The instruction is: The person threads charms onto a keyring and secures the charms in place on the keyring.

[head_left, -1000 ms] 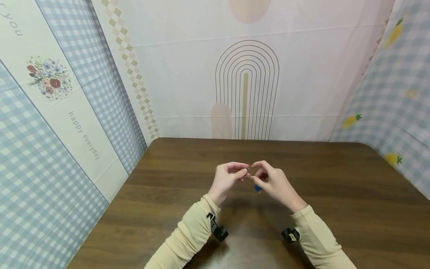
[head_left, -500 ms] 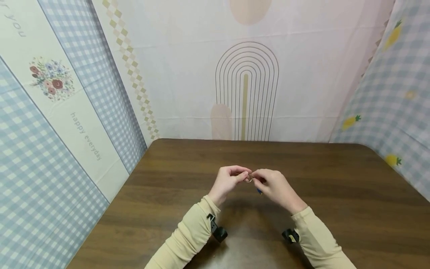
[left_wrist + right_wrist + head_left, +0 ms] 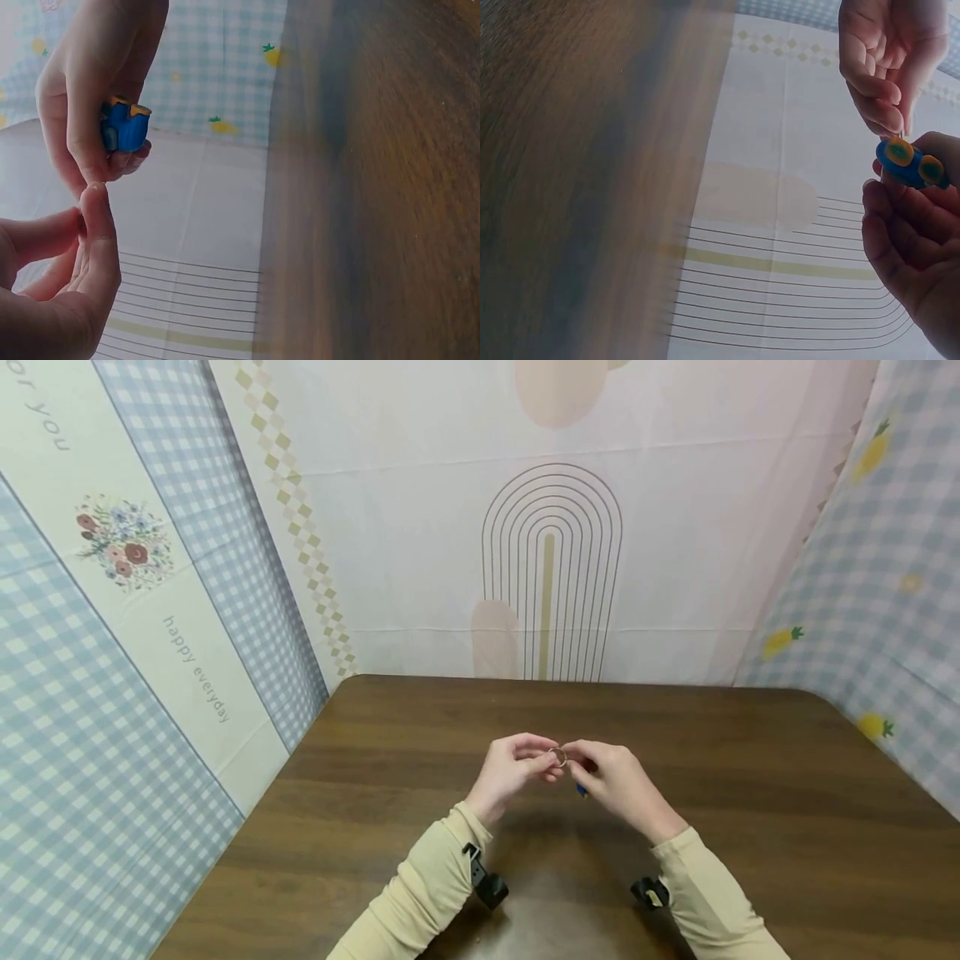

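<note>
My left hand [image 3: 513, 772] pinches a thin metal key ring [image 3: 562, 758] between thumb and fingertips. Just to its right, my right hand [image 3: 621, 783] meets the ring with its thumb and forefinger tips. A small blue rubbery charm with orange ends [image 3: 129, 129] sits in the curled fingers of the right hand; the right wrist view shows its two orange-and-green round faces [image 3: 898, 151]. In the head view only a bit of blue [image 3: 581, 791] shows below the right thumb. Fingers hide whether charm and ring are joined. Both hands are held above the table.
A brown wooden table [image 3: 405, 718] lies beneath the hands. Behind it hangs a pale printed cloth [image 3: 405, 560], with checked cloths on the left [image 3: 247, 560] and right [image 3: 862, 610]. A black wrist camera [image 3: 487, 883] is strapped to the left sleeve, another [image 3: 649, 893] to the right.
My right thumb and forefinger, spread apart a second ago, have closed together beside the ring. The blue charm is now mostly covered by the right hand. The left hand keeps its pinch.
</note>
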`<state>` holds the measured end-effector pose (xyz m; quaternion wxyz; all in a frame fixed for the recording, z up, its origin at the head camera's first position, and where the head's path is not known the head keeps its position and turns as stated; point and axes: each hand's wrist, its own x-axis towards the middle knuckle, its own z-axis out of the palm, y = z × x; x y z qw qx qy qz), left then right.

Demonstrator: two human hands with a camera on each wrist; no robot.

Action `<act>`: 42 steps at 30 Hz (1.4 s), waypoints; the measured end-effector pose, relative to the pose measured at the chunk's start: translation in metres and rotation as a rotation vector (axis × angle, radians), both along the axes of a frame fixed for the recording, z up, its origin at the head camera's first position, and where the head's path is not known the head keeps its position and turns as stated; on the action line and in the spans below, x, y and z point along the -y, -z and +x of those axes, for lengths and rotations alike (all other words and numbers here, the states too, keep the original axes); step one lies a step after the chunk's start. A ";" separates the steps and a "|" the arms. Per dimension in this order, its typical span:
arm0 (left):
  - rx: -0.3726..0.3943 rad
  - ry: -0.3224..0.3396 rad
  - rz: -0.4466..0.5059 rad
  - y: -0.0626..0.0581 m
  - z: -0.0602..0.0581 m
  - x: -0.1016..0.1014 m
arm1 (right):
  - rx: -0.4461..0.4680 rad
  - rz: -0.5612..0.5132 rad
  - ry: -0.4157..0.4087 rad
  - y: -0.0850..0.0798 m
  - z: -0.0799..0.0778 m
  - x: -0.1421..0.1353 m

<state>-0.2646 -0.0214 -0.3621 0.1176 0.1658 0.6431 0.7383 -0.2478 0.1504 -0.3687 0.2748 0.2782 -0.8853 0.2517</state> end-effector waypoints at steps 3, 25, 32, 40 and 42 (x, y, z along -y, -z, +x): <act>-0.005 0.024 0.000 0.008 -0.006 0.000 | -0.006 0.027 -0.016 -0.001 0.001 -0.001; -0.034 -0.070 0.044 0.014 -0.004 -0.002 | 0.007 -0.004 -0.003 0.000 0.005 0.000; -0.050 -0.049 0.009 0.014 -0.006 -0.001 | -0.038 -0.017 -0.011 0.003 0.004 0.000; -0.018 -0.064 0.042 0.011 -0.006 -0.004 | -0.041 -0.036 -0.002 0.001 0.003 0.000; -0.019 -0.063 0.046 0.010 -0.005 -0.004 | -0.044 -0.032 -0.003 0.000 0.003 0.000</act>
